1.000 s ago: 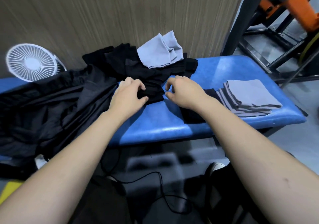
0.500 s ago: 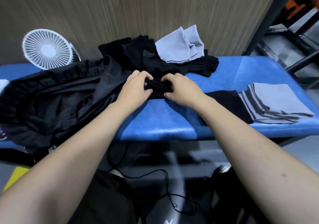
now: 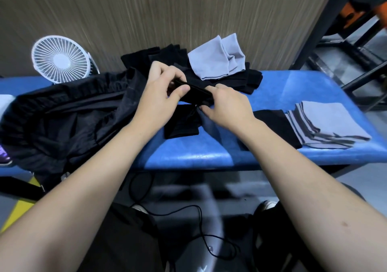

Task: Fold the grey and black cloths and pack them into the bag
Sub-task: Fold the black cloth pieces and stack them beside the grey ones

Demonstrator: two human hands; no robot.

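Above the blue bench [image 3: 293, 87], both the left hand [image 3: 159, 95] and right hand [image 3: 227, 106] pinch one black cloth [image 3: 196, 95]. Behind stands a wood-grain wall [image 3: 167, 9], with a white fan [image 3: 60, 60] beside it.

From where I stand, no text, label, brand, number or sign can be read anywhere.
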